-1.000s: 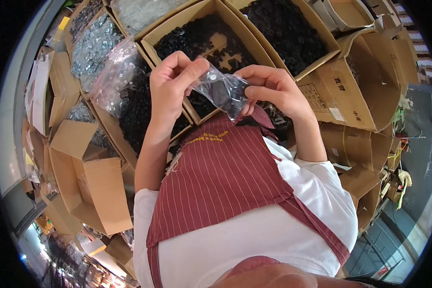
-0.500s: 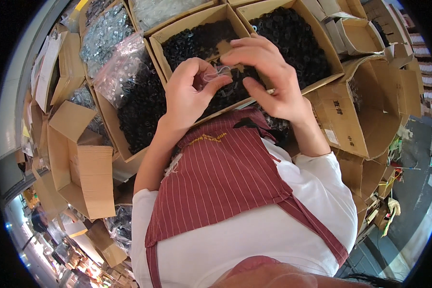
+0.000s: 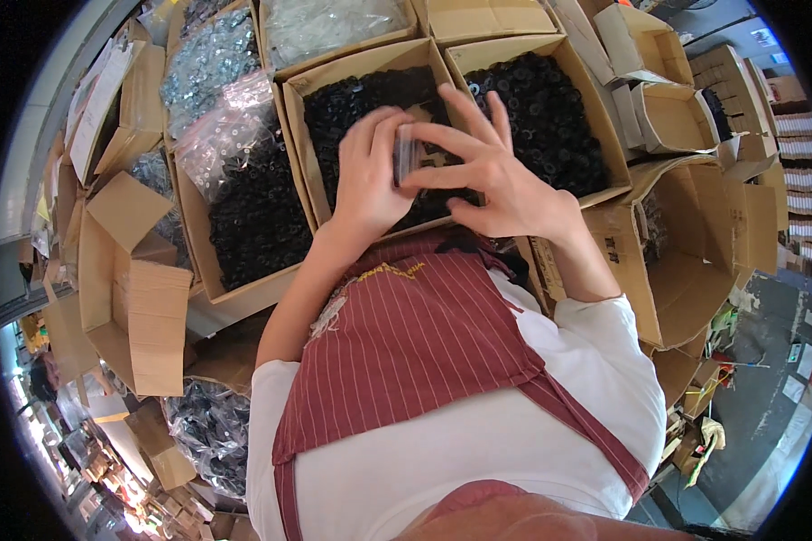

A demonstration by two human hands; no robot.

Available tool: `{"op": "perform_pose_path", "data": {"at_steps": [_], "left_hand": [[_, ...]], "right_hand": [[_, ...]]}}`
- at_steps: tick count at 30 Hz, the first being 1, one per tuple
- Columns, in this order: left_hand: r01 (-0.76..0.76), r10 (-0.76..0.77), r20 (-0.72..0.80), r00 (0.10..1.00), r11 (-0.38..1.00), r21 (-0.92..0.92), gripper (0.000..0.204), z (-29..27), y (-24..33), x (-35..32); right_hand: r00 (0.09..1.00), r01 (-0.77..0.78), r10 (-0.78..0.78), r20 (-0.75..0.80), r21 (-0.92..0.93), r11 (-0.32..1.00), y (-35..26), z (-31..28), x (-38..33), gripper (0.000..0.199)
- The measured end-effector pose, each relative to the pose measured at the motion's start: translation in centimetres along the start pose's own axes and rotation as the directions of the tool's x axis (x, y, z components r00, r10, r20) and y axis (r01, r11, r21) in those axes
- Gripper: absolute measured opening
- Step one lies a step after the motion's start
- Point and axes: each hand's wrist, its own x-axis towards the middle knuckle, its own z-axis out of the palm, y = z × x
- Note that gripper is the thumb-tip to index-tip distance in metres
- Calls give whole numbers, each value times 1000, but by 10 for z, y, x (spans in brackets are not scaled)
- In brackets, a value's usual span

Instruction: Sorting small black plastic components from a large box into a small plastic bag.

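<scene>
Left hand: one, bare, closing its fingers around a small clear bag, seemingly clamping it. Right hand: one, bare, spreading its fingers, two tips meeting the bag's other side; blur is hiding whether they are pressing.

Bag: one, sitting between the hands above the middle box, showing dark contents.

Handling, as judged: the left grip probably wants to be staying firm yet gentle, the right fingertips working lightly, the bag staying level over the box so spills are landing inside.

Surface: the middle box is holding loose black pieces; the right box, black rings; the left box, black pieces under a larger clear bag of washers.

Room: open cartons are flanking both sides; grey floor is showing at right.
</scene>
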Motion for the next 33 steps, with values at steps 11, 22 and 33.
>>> {"op": "perform_pose_path", "data": {"at_steps": [11,22,33], "left_hand": [[623,-388,502,773,316,-715,38,62,-17,11],[623,-289,557,778,245,-743,41,63,-27,-3],[574,-492,357,794,411,-708,26,62,-31,-5]], "right_hand": [[731,-641,682,-1,-343,687,242,49,-33,58],[548,-792,701,457,11,611,175,24,-39,62],[554,-504,726,407,858,-96,154,-12,-50,28]]}}
